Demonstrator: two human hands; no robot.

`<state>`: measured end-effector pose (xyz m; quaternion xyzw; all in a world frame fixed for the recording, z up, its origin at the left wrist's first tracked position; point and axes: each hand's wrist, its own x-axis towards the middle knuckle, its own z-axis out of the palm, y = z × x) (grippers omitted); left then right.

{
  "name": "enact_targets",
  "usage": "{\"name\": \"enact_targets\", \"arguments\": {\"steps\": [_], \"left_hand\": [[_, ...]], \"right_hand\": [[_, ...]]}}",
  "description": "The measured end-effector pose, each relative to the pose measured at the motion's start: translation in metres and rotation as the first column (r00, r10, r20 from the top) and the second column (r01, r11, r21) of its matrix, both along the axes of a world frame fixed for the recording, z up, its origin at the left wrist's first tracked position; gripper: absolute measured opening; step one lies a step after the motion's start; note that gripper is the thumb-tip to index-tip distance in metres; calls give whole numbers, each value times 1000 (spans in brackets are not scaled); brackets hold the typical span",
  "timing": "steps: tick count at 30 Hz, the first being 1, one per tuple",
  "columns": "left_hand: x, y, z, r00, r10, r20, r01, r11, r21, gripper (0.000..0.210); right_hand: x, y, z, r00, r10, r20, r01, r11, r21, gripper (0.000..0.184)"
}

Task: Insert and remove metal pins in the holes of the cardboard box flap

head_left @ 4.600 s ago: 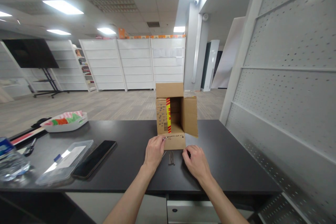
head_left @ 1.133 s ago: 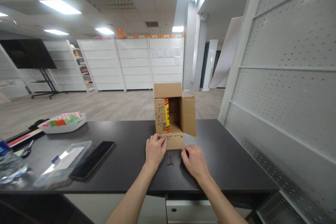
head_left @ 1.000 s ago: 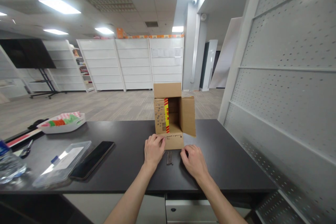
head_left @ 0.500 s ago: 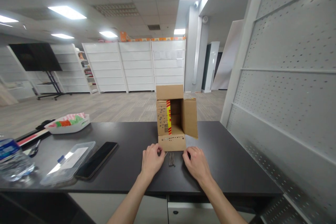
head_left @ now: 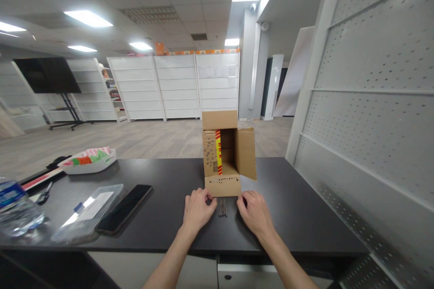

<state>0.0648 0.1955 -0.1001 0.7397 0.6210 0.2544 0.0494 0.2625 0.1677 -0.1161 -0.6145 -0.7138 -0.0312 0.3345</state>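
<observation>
An open cardboard box [head_left: 212,153] stands on the dark table, its opening facing me and its front flap [head_left: 222,187] hanging down, with a row of small holes. Several thin metal rods, like screws or nails [head_left: 223,207], lie side by side just in front of that flap. My left hand [head_left: 198,207] rests left of them with thumb and fingers pinched together; what is in the pinch, if anything, is too small to tell. Curled beside the flap's right corner, my right hand [head_left: 253,210] lies on the table, with nothing visible in its fingers.
To the left lie a black phone [head_left: 125,207], a clear plastic case [head_left: 90,212] and a water bottle [head_left: 18,207]. A white tray [head_left: 90,167] with colourful packets sits at the back left. A white perforated panel [head_left: 369,99] rises along the right side.
My left hand has shifted slightly right, towards the metal rods. A thin piece that showed by its fingertips is now hardly visible. My right hand has stayed nearly still.
</observation>
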Motion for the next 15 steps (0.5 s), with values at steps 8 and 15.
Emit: {"name": "enact_targets", "arguments": {"steps": [8,15], "left_hand": [[0,-1,-1,1000,8,-2,-8,1000,-16,8],[0,0,-2,998,-2,-68,0,1000,-26,16]], "right_hand": [[0,-1,2,1000,-2,-3,2,1000,-8,26],[-1,0,1,1000,-11,11,11,1000,-10,26]]}}
